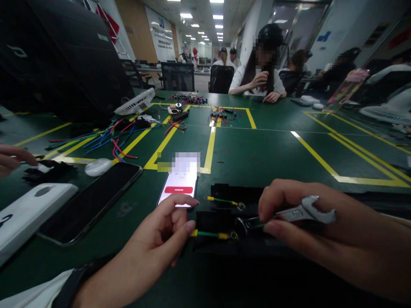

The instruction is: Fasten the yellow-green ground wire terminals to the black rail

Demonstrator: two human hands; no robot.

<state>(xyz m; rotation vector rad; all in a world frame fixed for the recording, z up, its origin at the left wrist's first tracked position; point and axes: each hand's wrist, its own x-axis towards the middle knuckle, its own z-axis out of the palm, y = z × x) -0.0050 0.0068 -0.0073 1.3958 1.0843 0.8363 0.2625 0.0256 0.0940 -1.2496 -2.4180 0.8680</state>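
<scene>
My left hand point(160, 233) pinches the end of a green-and-yellow wire point(210, 234) that lies across a black block point(221, 216). The wire's ring terminal sits at the block's middle. My right hand point(295, 222) grips a silver wrench point(295, 214), whose near end rests at that terminal. A second green-and-yellow wire point(223, 201) with a ring terminal lies on the block just behind.
A lit phone point(181, 184) lies beyond my left hand, a dark phone point(93, 201) and a white case point(28, 214) to its left. Loose coloured wires point(105, 139) cover the green table point(272, 149). Another person's hand point(14, 158) is at far left; several people sit opposite.
</scene>
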